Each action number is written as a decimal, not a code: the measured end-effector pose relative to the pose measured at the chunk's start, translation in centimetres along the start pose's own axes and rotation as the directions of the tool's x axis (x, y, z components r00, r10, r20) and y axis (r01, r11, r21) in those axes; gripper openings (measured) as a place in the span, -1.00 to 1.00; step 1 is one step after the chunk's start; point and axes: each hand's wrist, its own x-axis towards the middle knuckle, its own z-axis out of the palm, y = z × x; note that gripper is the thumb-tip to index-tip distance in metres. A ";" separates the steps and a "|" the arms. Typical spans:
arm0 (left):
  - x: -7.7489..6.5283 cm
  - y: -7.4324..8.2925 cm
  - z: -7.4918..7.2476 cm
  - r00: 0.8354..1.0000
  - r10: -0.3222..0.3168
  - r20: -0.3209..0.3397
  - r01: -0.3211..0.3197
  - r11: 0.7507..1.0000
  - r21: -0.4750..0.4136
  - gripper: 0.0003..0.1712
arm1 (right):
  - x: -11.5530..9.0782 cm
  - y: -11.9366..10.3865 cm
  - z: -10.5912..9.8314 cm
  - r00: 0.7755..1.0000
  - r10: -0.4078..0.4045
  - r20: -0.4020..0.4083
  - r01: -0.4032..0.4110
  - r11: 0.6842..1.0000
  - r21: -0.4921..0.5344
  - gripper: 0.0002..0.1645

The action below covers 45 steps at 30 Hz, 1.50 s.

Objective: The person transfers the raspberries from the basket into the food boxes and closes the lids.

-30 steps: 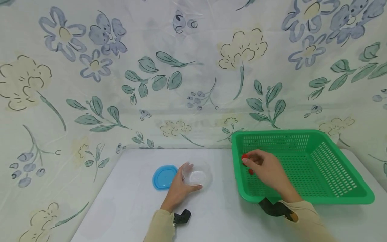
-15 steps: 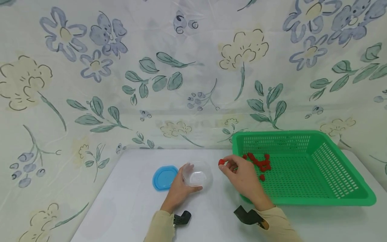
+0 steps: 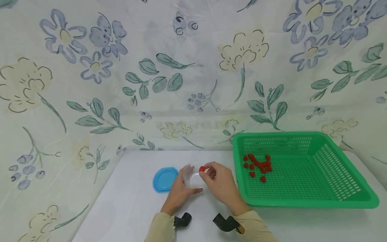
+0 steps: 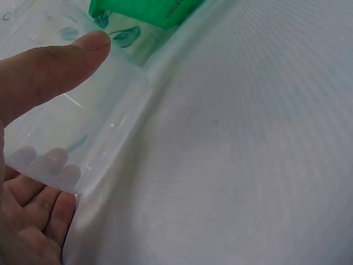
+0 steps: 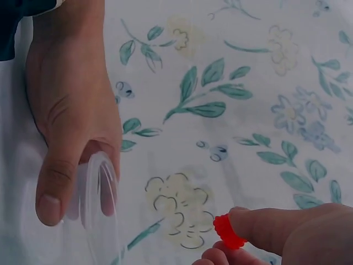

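Observation:
My left hand [image 3: 180, 191] holds a clear plastic container [image 3: 193, 180] round its side, thumb at the near side and fingers at the far side. In the left wrist view the fingertips show through the see-through wall of the container [image 4: 105, 118]. Between thumb and fingers, my right hand [image 3: 220, 183] pinches a small red bumpy raspberry [image 3: 202, 169] over the container's right part. The right wrist view shows that raspberry [image 5: 227, 232] at the fingertips, apart from the container's rim [image 5: 102, 193]. Several more raspberries [image 3: 263, 179] lie in the left part of the green basket [image 3: 305, 202].
A blue lid [image 3: 164, 179] lies flat on the white table [image 3: 121, 201], just left of my left hand. The big slotted basket takes up the table's right side, its left wall close to my right hand. Behind the table hangs a flowered cloth [image 3: 193, 84].
My right hand has lifted a raspberry out of the basket and carried it left to the container. The raspberries in the basket have come into sight. My left hand and the container have stayed put.

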 end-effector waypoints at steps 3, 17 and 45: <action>0.0 0.0 0.1 1.000 0.009 0.001 -0.009 1.000 -0.005 0.17 | 0.1 0.3 0.9 1.000 0.004 -0.004 -0.004 1.000 0.009 -0.79; 0.0 0.1 0.2 1.000 0.021 0.011 -0.021 1.000 0.014 0.17 | -0.1 1.8 2.7 1.000 0.010 -0.025 -0.011 0.999 -0.045 -0.78; 0.1 -0.2 0.0 0.998 0.067 -0.019 -0.067 0.998 0.011 0.17 | -0.1 3.2 4.6 0.998 0.000 -0.064 -0.009 0.989 -0.146 -0.79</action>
